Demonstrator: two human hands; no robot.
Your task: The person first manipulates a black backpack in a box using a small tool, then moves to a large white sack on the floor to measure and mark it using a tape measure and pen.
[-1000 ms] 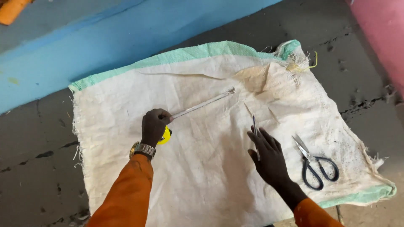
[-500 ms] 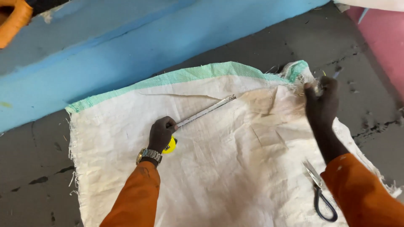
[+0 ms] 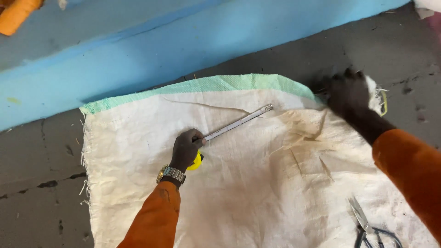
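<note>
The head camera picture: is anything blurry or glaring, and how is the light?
Head view: soft, even light with no glare and only faint shadows; the right hand at the woven sack's far corner is smeared by motion blur; the left hand on the yellow tape measure looks sharp; the scissors are cut off at the bottom edge.

Both our arms out, hands well apart.

Our left hand (image 3: 186,149) lies knuckles up, fingers (image 3: 198,142) curled shut round what sits under them; a metal watch rings the wrist just behind, and the orange sleeve runs back from there toward us. Our right hand (image 3: 347,94) reaches far forward on a nearly straight arm, back of the hand up, fingers bent down at the tips; their grip is blurred. Orange sleeve to the wrist.
</note>
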